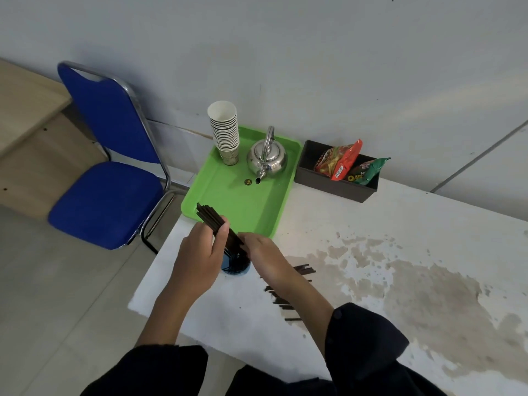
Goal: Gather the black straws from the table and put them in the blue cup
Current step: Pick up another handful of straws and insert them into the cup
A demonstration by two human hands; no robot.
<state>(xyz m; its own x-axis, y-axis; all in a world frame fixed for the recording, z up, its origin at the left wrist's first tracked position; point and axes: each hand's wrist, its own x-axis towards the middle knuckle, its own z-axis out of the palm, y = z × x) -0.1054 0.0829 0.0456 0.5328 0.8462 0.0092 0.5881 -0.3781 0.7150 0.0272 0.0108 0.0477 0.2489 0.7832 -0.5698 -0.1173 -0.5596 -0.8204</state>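
I see my left hand point(200, 252) closed around a bundle of black straws point(213, 220), its lower ends angled down into the blue cup point(235, 267) at the table's point(371, 224) near-left corner. My right hand point(264, 252) rests against the bundle's lower part; whether it pinches anything I cannot tell. More loose straws point(283, 298) lie just beside my right forearm. The bundle leans steeply, so pushing it sideways could tip the light cup off the edge, and my sleeve might sweep the loose ones away.
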